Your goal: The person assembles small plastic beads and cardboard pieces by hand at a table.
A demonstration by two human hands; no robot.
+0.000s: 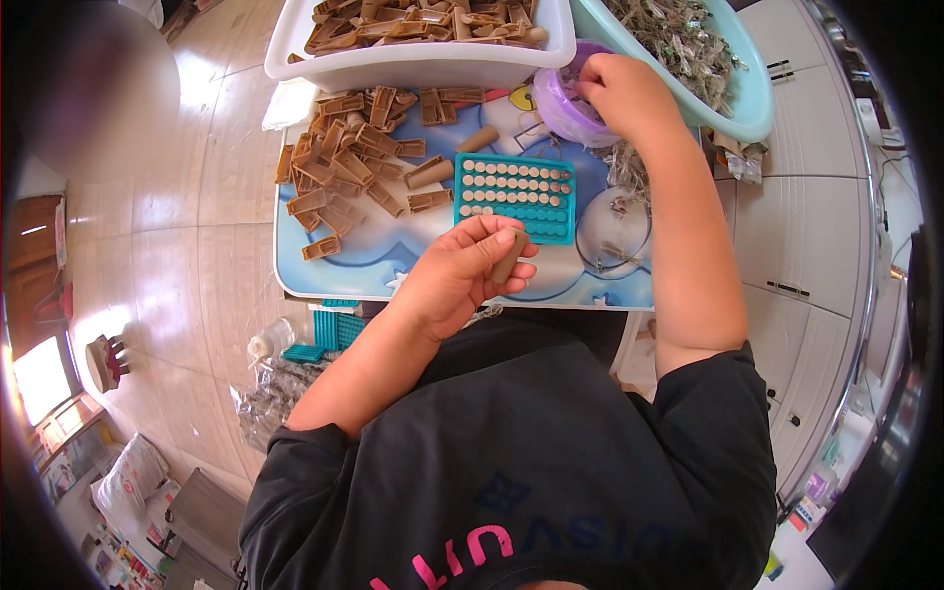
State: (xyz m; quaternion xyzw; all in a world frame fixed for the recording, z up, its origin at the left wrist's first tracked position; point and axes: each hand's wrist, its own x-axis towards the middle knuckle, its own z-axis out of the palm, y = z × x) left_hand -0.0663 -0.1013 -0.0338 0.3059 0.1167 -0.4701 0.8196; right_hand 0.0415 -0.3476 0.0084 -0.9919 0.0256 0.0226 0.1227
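Observation:
My left hand (467,264) is closed around a small brown plastic casing (508,258), held upright between thumb and fingers just in front of the teal tray. That tray (514,238) has rows of small round pockets. Pale discs (506,183) fill most of its upper rows, and part of the bottom rows is bare. Over at the far right, my right hand (621,93) reaches into a purple bowl (562,113). Its fingers are bent together at the bowl's inside. Whatever they pinch is hidden.
Loose brown casings (339,162) lie heaped on the table's left. Behind them stands a white tub (423,61) full of more casings. A light-teal basin (755,108) at the far right holds bundled, plastic-wrapped pieces. Near the right edge sits a clear round dish (615,231).

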